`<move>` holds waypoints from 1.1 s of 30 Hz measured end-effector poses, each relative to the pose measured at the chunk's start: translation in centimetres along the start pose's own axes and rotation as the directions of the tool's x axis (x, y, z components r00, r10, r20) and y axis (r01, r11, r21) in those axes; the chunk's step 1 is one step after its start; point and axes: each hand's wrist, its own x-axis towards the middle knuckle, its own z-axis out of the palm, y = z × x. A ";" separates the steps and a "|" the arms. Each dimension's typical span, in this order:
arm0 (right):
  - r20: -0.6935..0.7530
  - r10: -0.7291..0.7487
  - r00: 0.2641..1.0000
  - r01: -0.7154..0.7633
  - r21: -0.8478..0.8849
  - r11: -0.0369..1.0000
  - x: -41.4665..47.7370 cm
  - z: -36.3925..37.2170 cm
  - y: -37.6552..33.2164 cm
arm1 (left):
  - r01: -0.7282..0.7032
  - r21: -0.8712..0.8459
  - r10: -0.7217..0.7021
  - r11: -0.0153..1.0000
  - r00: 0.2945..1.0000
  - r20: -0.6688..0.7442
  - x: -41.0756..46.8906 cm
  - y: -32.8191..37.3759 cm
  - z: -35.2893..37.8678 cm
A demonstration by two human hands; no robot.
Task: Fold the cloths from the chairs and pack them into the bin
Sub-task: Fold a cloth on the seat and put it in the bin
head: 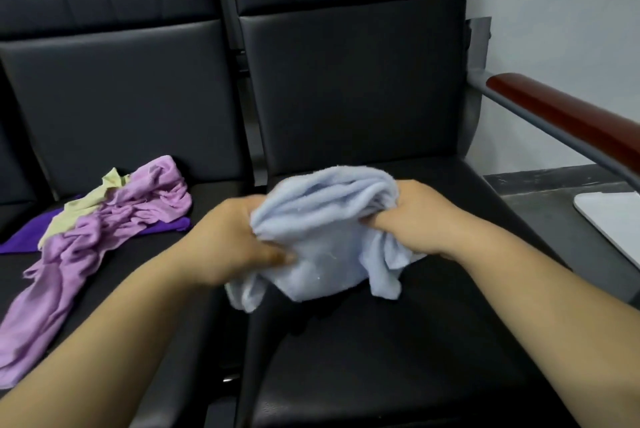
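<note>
A pale blue cloth is bunched up over the seat of the right black chair. My left hand grips its left side and my right hand grips its right side, fingers curled into the folds. Loose ends of the cloth hang down towards the seat. On the left chair lies a crumpled heap: a lilac cloth, a pale yellow cloth and a dark purple cloth underneath.
A dark red wooden armrest on a grey metal frame runs along the right of the chair. A white object, possibly the bin's edge, shows at the far right on the grey floor. A white wall stands behind.
</note>
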 end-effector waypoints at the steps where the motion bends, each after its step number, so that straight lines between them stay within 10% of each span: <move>1: -0.011 -0.018 1.000 0.019 0.085 0.996 -0.2 -0.2 -0.1 | 0.061 0.252 -0.072 0.966 0.997 0.035 0.1 -0.2 -0.2; 3: 0.041 -0.063 0.997 0.059 0.100 0.993 -0.9 -0.6 -0.5 | 0.110 0.430 -0.122 0.896 0.993 0.001 0.0 -0.4 -0.6; 7: 0.120 -0.054 0.991 0.056 -0.013 0.998 -1.7 -1.3 -0.1 | 0.011 -0.117 -0.032 0.993 0.983 -0.183 -0.7 0.1 -1.3; 11: 0.113 0.026 0.993 -0.025 -0.010 1.000 -1.3 -2.7 0.3 | -0.074 -0.263 0.021 0.962 0.980 -0.198 -0.9 1.6 -1.5; 19: 0.262 0.057 0.963 -0.181 0.477 0.860 0.4 -8.4 -0.5 | 0.050 0.451 -0.074 0.891 0.997 0.036 3.1 6.2 -7.1; 26: -0.138 0.050 0.989 -0.087 -0.281 0.956 5.1 -12.6 -5.5 | 0.185 0.756 -0.100 0.628 0.982 -0.157 7.8 9.6 -10.8; 33: -0.525 -0.146 0.839 -0.109 -0.423 0.899 5.9 -15.6 -8.0 | 0.156 0.760 0.332 0.631 0.831 -0.447 9.0 10.1 -13.7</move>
